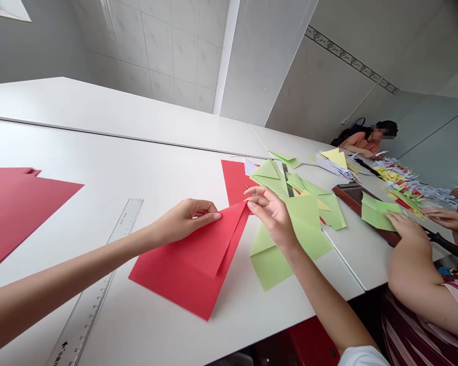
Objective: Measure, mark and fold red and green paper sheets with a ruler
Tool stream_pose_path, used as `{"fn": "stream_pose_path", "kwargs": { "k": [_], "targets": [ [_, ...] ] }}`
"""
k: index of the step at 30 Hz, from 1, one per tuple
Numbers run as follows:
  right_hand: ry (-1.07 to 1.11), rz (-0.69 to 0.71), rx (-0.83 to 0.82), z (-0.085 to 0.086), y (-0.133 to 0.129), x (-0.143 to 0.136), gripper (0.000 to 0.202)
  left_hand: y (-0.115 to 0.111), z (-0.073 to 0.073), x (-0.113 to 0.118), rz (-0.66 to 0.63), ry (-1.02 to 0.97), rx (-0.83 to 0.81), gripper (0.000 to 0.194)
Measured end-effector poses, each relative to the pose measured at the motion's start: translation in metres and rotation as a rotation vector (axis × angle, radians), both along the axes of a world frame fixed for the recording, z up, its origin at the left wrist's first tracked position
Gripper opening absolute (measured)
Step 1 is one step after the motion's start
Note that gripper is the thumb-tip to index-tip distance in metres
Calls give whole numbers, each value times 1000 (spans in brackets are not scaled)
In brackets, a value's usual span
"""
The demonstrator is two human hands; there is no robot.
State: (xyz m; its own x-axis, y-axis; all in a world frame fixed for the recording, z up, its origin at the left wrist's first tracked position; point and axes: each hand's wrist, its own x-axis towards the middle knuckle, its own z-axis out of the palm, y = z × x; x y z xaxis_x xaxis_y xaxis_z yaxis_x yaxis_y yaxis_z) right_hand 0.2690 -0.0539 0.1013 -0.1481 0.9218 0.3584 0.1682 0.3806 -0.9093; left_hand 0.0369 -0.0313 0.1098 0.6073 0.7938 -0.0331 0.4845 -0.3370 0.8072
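Note:
A red paper sheet (pixel 191 264), partly folded over on itself, is held slightly tilted above the white table. My left hand (pixel 187 219) pinches its upper left edge, thumb on top. At the paper's top corner, my right hand (pixel 269 213) grips the tip between thumb and fingers. Behind my right hand another red sheet (pixel 232 178) lies flat. Light green papers (pixel 301 223), some folded, spread to the right of the held sheet. A clear ruler (pixel 95 295) rests beneath my left forearm.
Red sheets (pixel 19 208) lie at the left. At the right, a person's hand (pixel 408 226) touches green paper on a paper cutter (pixel 351 198). Piles of cut paper (pixel 400 175) and a seated person (pixel 366 140) are farther back.

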Motion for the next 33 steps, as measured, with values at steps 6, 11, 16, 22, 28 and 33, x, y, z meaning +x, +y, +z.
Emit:
{"fn": "stream_pose_path", "kwargs": {
  "k": [6,11,16,22,28,33],
  "targets": [
    [103,140,-245,-3,-9,-12,25,-15,-5,0,11,-80,-132,49],
    [42,117,-260,-10,-24,-26,41,-33,-14,10,123,-68,46,46],
    [-139,172,-114,-8,-27,-27,41,-45,-8,17,115,-40,90,31],
    [-147,179,-79,-8,-27,-26,39,-41,4,9,74,-80,-74,26],
    [9,237,-185,-15,-24,-25,41,-35,24,4,20,-153,-329,43],
    [46,251,-212,-16,-21,-24,43,-29,19,-1,119,-115,-343,47]
  ]
}}
